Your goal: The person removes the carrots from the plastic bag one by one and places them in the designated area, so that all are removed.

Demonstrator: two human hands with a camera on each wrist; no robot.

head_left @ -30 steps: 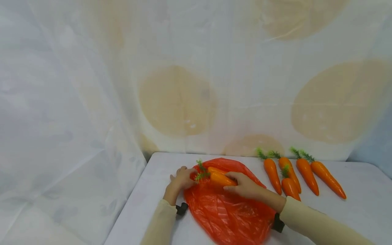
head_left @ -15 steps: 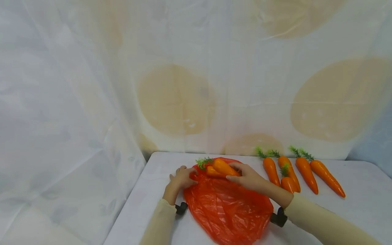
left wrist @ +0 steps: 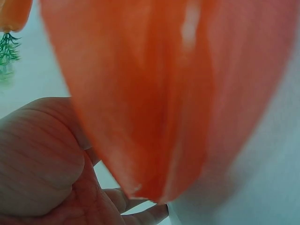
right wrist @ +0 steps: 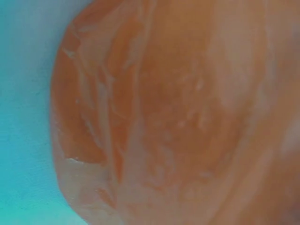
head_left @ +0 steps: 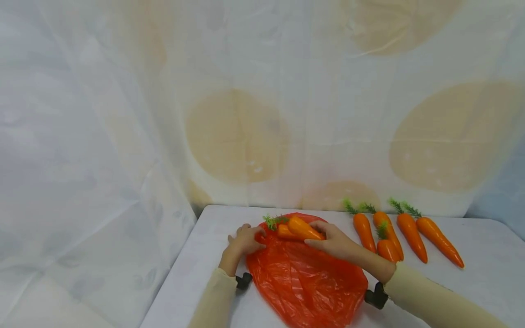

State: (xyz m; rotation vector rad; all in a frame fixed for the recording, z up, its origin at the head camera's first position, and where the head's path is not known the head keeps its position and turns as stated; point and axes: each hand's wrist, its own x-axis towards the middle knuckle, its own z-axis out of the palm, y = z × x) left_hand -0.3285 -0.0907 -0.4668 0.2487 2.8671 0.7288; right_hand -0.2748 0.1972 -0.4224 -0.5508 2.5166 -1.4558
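A thin red plastic bag [head_left: 305,282] lies crumpled on the white table. At its far left edge, my left hand [head_left: 245,240] holds the bag's rim, with red film between thumb and fingers. The left wrist view shows that hand [left wrist: 42,159] partly behind a hanging fold of the bag [left wrist: 140,93]. My right hand [head_left: 334,241] grips an orange carrot [head_left: 302,228] near its narrow end, over the bag's mouth. Another carrot [head_left: 285,232] lies just under it, partly hidden; green tops [head_left: 272,222] point left. Red film [right wrist: 164,117] fills most of the right wrist view, hiding the hand.
Several carrots with leafy tops lie at the right, among them a long one [head_left: 439,239] and a shorter-looking one [head_left: 387,250] beside my right forearm. The white table [head_left: 197,273] ends at a curtain [head_left: 262,136] with beige spots behind. Dark wrist cameras [head_left: 376,296] sit under the sleeves.
My right hand has shifted slightly farther away and right, bringing its carrot up over the other one. The bag's right side has drawn in a little. My left hand has stayed put.
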